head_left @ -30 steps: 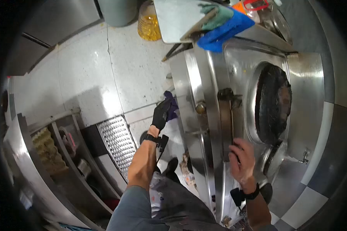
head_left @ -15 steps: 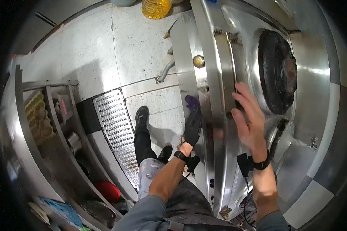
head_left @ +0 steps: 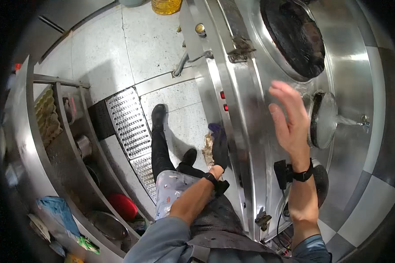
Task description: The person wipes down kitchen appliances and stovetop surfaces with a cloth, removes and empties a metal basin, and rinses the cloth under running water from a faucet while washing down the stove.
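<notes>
My left hand (head_left: pixel 220 149) wears a dark glove with purple at the fingertips. It is low against the front panel (head_left: pixel 230 144) of a steel stove. Its fingers are partly hidden, so their grip cannot be made out. A crumpled brownish piece (head_left: pixel 207 149) shows just beside it; whether the hand touches it is unclear. My right hand (head_left: pixel 289 118) is bare, with fingers stretched and thumb apart, holding nothing over the stove top (head_left: pixel 267 144). To its right, water from a tap (head_left: pixel 364 122) runs onto a round metal pan or lid (head_left: pixel 324 120).
A blackened wok (head_left: pixel 294 39) sits at the far end of the stove. Red lit switches (head_left: pixel 224 101) are on its front. On my left stands a steel shelf unit (head_left: pixel 52 166) with a blue cloth (head_left: pixel 59 210) and a red bowl (head_left: pixel 122 207). A drain grate (head_left: pixel 127 122) lies in the floor.
My view has shifted along the stove, so the wok and pan appear higher. The red switches have come into view. My left hand appears lower; my right hand stays open above the stove.
</notes>
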{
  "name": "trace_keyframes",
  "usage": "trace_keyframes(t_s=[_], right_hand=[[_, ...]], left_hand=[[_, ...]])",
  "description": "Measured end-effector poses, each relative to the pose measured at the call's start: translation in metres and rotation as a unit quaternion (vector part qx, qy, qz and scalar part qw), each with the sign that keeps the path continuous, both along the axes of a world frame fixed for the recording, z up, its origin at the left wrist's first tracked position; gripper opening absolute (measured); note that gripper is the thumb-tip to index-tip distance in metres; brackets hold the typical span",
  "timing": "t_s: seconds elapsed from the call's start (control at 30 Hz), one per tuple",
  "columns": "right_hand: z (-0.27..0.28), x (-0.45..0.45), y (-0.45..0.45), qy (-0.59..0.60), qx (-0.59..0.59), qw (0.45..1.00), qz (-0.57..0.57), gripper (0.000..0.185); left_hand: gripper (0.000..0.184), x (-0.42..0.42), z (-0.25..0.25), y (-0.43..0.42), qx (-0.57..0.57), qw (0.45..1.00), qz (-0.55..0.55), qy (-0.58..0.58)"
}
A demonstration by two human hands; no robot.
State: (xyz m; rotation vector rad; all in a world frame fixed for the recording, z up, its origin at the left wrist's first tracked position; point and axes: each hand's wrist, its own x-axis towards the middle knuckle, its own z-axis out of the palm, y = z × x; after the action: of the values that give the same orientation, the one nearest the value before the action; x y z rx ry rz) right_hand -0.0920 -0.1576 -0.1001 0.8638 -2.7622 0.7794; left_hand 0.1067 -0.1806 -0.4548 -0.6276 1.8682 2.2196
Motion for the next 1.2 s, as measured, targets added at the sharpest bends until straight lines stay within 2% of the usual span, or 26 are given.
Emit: trace_keyframes(t_s=[0.17,0.23,0.27,0.37,0.47,0.5,0.53,0.6,0.67,0.7,0.73,0.77,0.83,0.9,0.97,1.03,1.1,1.13,1.17,1.2], right_hand=[[-0.005,0.063,0.049,-0.036,0.055,0.998,-0.016,0.021],[-0.002,0.08,0.069,-0.028,0.055,0.998,-0.031,0.018],[0.004,0.091,0.078,-0.042,0.051,0.997,-0.048,0.017],[0.011,0.126,0.111,-0.053,0.036,0.994,-0.092,0.015],[0.018,0.148,0.138,-0.024,0.009,0.992,-0.122,0.015],[0.021,0.159,0.147,-0.023,0.0,0.99,-0.136,0.014],[0.027,0.171,0.156,-0.013,-0.003,0.989,-0.149,0.014],[0.037,0.19,0.171,-0.07,0.015,0.985,-0.16,0.014],[0.044,0.218,0.185,-0.068,-0.013,0.98,-0.187,0.014],[0.047,0.234,0.189,-0.074,-0.04,0.976,-0.203,0.014],[0.052,0.253,0.191,-0.083,-0.072,0.967,-0.228,0.013],[0.051,0.275,0.19,-0.079,-0.086,0.963,-0.243,0.013],[0.04,0.316,0.185,-0.171,-0.107,0.947,-0.249,0.022],[0.03,0.354,0.156,-0.303,-0.101,0.92,-0.228,0.037],[0.001,0.384,0.121,-0.267,-0.166,0.932,-0.181,0.055],[-0.03,0.408,0.096,-0.158,-0.201,0.957,-0.135,0.054],[-0.05,0.408,0.094,-0.17,-0.191,0.95,-0.18,0.052],[-0.057,0.414,0.096,-0.191,-0.176,0.949,-0.181,0.051],[-0.06,0.426,0.096,-0.184,-0.185,0.941,-0.214,0.051],[-0.062,0.438,0.094,-0.176,-0.204,0.933,-0.24,0.05]], left_hand=[[0.045,0.034,0.033,0.005,0.097,0.974,-0.035,-0.202],[0.039,0.028,0.07,-0.01,0.013,0.991,-0.048,-0.123],[0.039,0.023,0.067,-0.009,0.015,0.99,-0.066,-0.123],[0.031,0.021,0.056,-0.002,-0.159,0.976,-0.104,0.109],[0.033,0.062,0.097,-0.008,-0.19,0.956,-0.194,0.106],[0.031,0.075,0.092,-0.009,-0.238,0.929,-0.244,0.143],[0.028,0.086,0.088,-0.004,-0.168,0.953,-0.219,0.123],[0.029,0.094,0.076,0.006,-0.1,0.968,-0.202,0.112],[0.028,0.102,0.058,0.006,-0.098,0.924,-0.36,0.085],[0.028,0.1,0.077,-0.003,-0.106,0.917,-0.374,0.09],[0.029,0.099,0.098,-0.014,-0.206,0.821,-0.473,0.243],[0.031,0.098,0.12,-0.024,-0.291,0.682,-0.55,0.384],[0.032,0.107,0.156,-0.053,-0.147,0.791,-0.56,0.197],[0.031,0.104,0.205,-0.079,-0.181,0.744,-0.574,0.288],[0.027,0.106,0.223,-0.092,-0.154,0.737,-0.622,0.214],[0.028,0.098,0.296,-0.08,-0.189,0.66,-0.653,0.319],[0.031,0.09,0.324,-0.063,-0.227,0.55,-0.747,0.296],[0.033,0.089,0.34,-0.048,-0.207,0.519,-0.734,0.385],[0.033,0.088,0.339,-0.045,-0.194,0.492,-0.753,0.391],[0.038,0.084,0.336,-0.051,-0.045,0.661,-0.747,0.056]])
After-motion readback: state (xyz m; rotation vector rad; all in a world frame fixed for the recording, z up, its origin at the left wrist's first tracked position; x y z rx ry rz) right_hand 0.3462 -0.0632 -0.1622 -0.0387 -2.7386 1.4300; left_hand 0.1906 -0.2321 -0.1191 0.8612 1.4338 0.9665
